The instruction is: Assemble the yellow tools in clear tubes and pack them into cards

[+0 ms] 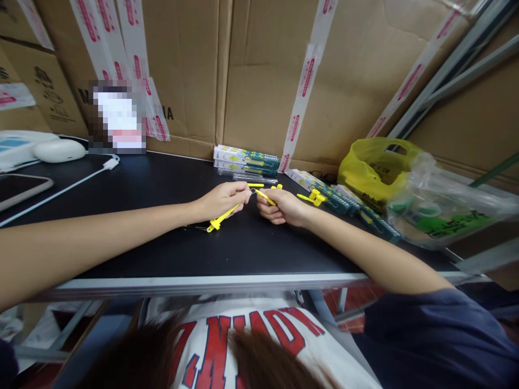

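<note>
Over the middle of the black tabletop [239,254], just in front of the stacked boxes [245,156]: left hand [225,199] and right hand [283,208], close together but not touching.

Left hand: fingers curled and clamped around a yellow tool [219,221], with its flanged end out below the palm, toward the near edge. Probable reason for the wrapped grip: a steady hold on a slender body.

Right hand: thumb and fingers pinched on a slim yellow stick [266,198], tip toward the left hand. Short grip near the tip, presumably for fine control.

Between the fingertips: a small dark ring [253,191] at the stick's tip; attachment to either piece impossible to tell at this size.

Beside the right wrist: a loose yellow piece [315,197], well placed for an easy reach.

Farther right: a slanting row of boxes [343,201], then a yellow bag [360,173] and a clear plastic bag [441,210], apparently at the margin for elbow room.

Far left: a phone [20,190] and white cable [60,191], well apart from the hands.
</note>
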A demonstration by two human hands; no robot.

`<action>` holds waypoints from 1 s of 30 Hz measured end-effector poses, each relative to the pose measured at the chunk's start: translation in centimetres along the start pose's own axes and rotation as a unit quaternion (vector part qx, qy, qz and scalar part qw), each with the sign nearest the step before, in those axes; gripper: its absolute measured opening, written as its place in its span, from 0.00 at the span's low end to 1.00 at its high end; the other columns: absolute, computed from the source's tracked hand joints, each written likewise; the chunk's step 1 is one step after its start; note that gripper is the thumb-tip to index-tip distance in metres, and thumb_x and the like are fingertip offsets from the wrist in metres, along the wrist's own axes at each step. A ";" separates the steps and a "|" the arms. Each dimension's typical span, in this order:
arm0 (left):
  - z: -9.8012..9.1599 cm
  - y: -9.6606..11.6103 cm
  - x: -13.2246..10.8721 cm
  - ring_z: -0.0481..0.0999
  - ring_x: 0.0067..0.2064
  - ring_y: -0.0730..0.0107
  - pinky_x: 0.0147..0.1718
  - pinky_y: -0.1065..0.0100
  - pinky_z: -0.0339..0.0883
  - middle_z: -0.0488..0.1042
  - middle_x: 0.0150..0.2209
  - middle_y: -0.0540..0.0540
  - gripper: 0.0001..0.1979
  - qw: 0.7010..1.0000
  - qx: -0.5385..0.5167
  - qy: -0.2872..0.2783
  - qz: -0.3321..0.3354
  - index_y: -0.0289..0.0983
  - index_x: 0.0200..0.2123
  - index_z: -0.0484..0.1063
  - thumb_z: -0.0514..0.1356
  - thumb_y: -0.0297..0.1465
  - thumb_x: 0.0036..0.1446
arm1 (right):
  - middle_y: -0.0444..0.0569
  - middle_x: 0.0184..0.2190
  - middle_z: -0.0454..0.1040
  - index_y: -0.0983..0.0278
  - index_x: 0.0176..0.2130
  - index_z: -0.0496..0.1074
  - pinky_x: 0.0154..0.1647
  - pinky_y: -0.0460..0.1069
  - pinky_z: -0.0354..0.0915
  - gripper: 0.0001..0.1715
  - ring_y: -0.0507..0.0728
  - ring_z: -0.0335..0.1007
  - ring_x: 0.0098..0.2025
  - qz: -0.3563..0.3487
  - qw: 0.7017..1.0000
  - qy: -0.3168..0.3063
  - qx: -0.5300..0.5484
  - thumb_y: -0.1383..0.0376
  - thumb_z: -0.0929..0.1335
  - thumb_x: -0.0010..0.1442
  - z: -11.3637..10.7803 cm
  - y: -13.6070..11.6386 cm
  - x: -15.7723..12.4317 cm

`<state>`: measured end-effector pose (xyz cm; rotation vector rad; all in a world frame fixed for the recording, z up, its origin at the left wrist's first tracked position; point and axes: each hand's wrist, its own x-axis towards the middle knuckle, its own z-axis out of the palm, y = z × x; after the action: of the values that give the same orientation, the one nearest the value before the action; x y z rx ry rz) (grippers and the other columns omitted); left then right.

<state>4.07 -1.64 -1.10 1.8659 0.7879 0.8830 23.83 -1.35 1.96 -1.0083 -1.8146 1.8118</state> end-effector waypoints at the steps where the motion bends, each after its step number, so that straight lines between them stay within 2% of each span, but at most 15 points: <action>1: 0.0 0.0 0.0 0.59 0.15 0.82 0.13 0.79 0.53 0.59 0.17 0.57 0.10 1.000 0.001 -0.001 0.000 0.37 0.30 0.60 0.50 0.33 0.64 | 0.34 0.14 0.44 0.61 0.24 0.52 0.10 0.38 0.39 0.15 0.47 0.33 0.15 -0.001 1.000 0.004 -0.003 0.65 0.57 0.63 0.1 0.0 0.0; 14: 0.2 0.6 -0.2 0.60 0.16 0.82 0.15 0.79 0.53 0.59 0.17 0.57 0.12 1.000 0.022 0.017 0.012 0.37 0.27 0.58 0.50 0.33 0.63 | 0.33 0.14 0.44 0.61 0.25 0.51 0.09 0.38 0.37 0.16 0.46 0.32 0.14 0.007 0.998 0.048 -0.034 0.63 0.56 0.65 0.8 -0.1 -0.1; 22: 0.1 0.6 -0.2 0.60 0.17 0.82 0.17 0.78 0.54 0.62 0.18 0.56 0.09 0.999 0.038 0.018 0.008 0.37 0.29 0.59 0.50 0.31 0.63 | 0.32 0.14 0.46 0.61 0.27 0.53 0.10 0.37 0.37 0.17 0.44 0.33 0.13 -0.004 0.992 0.091 -0.086 0.59 0.55 0.67 1.2 0.4 0.2; 27: 0.1 0.5 -0.1 0.60 0.19 0.81 0.20 0.77 0.55 0.63 0.19 0.54 0.12 0.996 0.081 0.007 0.025 0.37 0.27 0.59 0.49 0.32 0.63 | 0.32 0.15 0.45 0.61 0.29 0.54 0.10 0.37 0.38 0.20 0.44 0.35 0.14 -0.032 0.985 0.119 -0.123 0.53 0.54 0.68 1.7 0.5 0.0; 30: 0.1 0.4 -0.1 0.60 0.20 0.80 0.19 0.76 0.54 0.61 0.19 0.55 0.13 0.997 0.072 0.006 0.029 0.37 0.27 0.58 0.48 0.34 0.64 | 0.33 0.17 0.48 0.60 0.30 0.53 0.10 0.38 0.40 0.19 0.44 0.38 0.14 -0.063 0.980 0.104 -0.156 0.51 0.56 0.67 1.7 0.5 -0.1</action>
<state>4.20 -1.89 -0.84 2.0195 0.8271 0.8938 22.79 -2.70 1.34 -1.1186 -2.0170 1.3200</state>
